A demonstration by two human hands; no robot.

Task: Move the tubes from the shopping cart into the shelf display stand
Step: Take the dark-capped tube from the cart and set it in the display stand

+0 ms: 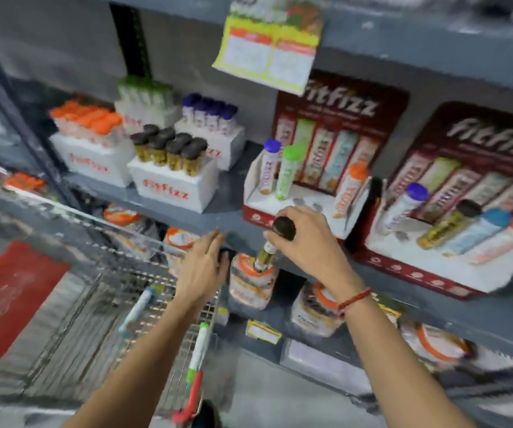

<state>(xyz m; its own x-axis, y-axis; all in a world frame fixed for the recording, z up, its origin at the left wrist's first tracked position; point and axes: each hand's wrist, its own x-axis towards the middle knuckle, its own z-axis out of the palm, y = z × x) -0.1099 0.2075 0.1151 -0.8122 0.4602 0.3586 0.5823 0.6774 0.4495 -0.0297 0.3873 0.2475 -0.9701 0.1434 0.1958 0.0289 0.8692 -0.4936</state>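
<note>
Two tubes [199, 350] lie in the cart [144, 291]. Right hand [306, 239] has its fingers clenched around a dark-capped tube [275, 242], just below the display stand [298, 208]. Left hand [202, 267] hangs released over the cart.

in front of me the grey shelf [230, 180] runs across the middle of the frame; on it at upper left stand four white boxes [173, 188] of capped tubes, and to the right two red display stands [295, 208] with tubes leaning in them, the right stand [434, 267] fuller
</note>
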